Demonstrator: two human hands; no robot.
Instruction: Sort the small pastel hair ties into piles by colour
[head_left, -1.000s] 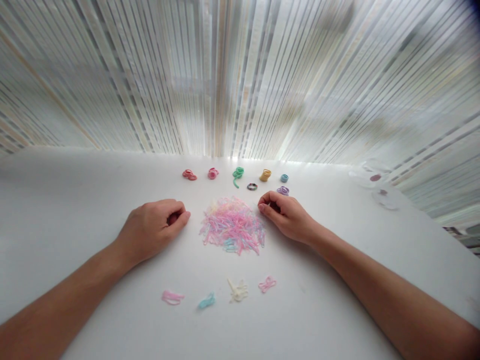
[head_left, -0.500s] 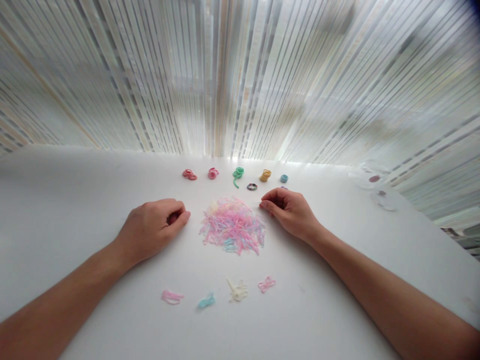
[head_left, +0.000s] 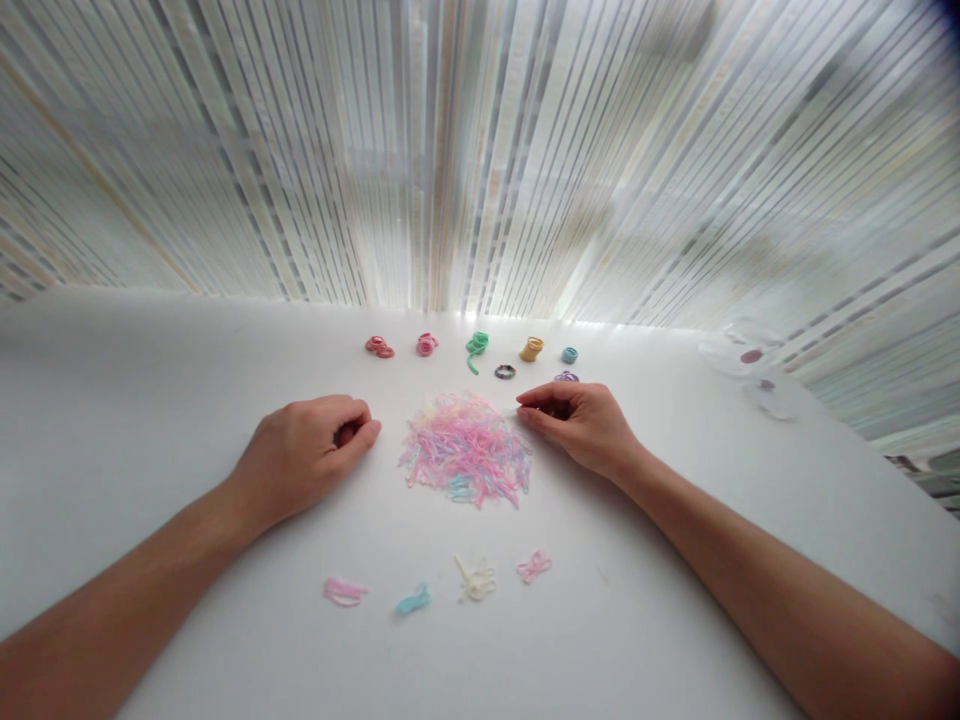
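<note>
On the white table (head_left: 247, 640) lies a loose pile of pastel pink, lilac and blue bands (head_left: 469, 450). My left hand (head_left: 311, 455) rests left of the pile, its fingers curled in a loose fist with nothing visible in them. At the pile's upper right edge is my right hand (head_left: 577, 425), thumb and forefinger close together; whatever is between them is too small to make out. Nearer to me lie small groups of bands: pink (head_left: 345, 592), blue (head_left: 413, 600), cream (head_left: 475, 580) and another pink one (head_left: 534, 567).
Behind the pile stand red (head_left: 379, 347), pink (head_left: 427, 345), green (head_left: 477, 346), yellow (head_left: 532, 349) and blue (head_left: 570, 355) coils. A multicoloured ring (head_left: 505, 372) and a purple coil (head_left: 567, 377) lie closer. Clear round items (head_left: 772, 400) sit at the right, before a striped curtain (head_left: 450, 150).
My right hand has shifted slightly, its fingertips now a little further left at the pile's edge. More of the purple coil shows behind it. My left hand has stayed put.
</note>
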